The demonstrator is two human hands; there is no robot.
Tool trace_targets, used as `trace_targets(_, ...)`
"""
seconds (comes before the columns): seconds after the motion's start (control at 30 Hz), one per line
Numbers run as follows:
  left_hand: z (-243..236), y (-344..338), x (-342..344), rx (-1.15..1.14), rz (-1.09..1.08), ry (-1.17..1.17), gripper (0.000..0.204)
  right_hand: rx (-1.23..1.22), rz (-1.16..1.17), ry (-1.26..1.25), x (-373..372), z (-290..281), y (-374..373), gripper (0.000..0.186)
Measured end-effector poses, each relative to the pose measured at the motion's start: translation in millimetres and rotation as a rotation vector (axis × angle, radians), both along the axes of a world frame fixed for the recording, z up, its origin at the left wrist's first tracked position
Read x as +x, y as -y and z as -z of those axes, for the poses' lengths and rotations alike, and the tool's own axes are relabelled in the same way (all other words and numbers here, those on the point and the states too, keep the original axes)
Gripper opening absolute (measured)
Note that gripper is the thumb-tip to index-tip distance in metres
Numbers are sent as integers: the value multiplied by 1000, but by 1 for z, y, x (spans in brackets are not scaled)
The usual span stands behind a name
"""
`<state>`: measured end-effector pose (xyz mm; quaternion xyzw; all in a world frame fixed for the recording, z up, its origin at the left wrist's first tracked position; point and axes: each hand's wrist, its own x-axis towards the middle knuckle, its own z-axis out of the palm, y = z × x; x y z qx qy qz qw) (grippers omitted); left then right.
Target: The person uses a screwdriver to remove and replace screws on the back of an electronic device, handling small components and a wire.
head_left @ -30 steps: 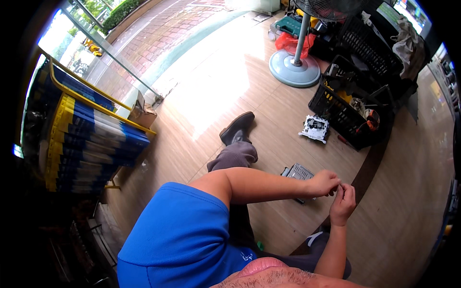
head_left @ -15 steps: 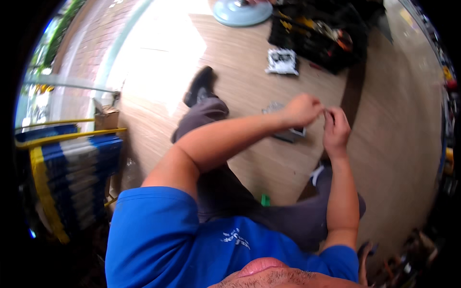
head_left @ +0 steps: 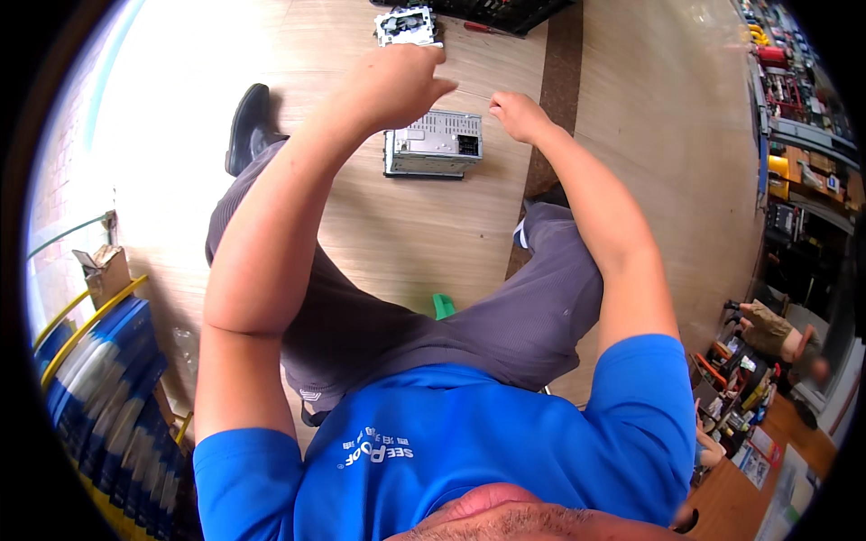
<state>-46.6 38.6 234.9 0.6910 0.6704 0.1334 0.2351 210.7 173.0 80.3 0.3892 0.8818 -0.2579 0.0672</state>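
Bodyward of the left hand (head_left: 397, 86), on the floor (head_left: 397, 230), the unit (head_left: 437, 137) is seen. The right hand (head_left: 519, 115), lately met, is now parted; joint fingerwork seems paused; whether anything is gripped cannot be told.

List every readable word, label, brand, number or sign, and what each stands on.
White lettering on the short-sleeved blue fabric shirt: print present, wording not copied here.
Silver rectangular metal unit: any markings too small to read.
Stacked blue-and-white packs, left: any print too blurred to read.

Crate (head_left: 514, 14) cropped, metal box (head_left: 437, 140) partly hidden
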Motion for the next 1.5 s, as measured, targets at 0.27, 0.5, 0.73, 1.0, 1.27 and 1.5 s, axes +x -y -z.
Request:
trace_targets(0.27,16,-25,1,98,173,-71,31,-46,-257,214,-12,62,-29,19)
trace_targets(0.5,3,-36,18,-127,217,-111,40,33,-267,-20,-9,87,-41,14)
trace_targets(0.73,5,-31,15,-169,221,-176,46,-16,-339,-12,-10,90,-37,14)
trace_targets(1.0,12,-29,15,-158,200,-213,47,38,-405,121,-18,77,-36,15)
trace_targets(1.27,10,-30,8,-148,185,-134,40,63,-432,230,-22,79,-33,14)
trace_targets(1.5,0,-29,6,-202,190,-61,33,66,-456,206,-26,72,-30,16)
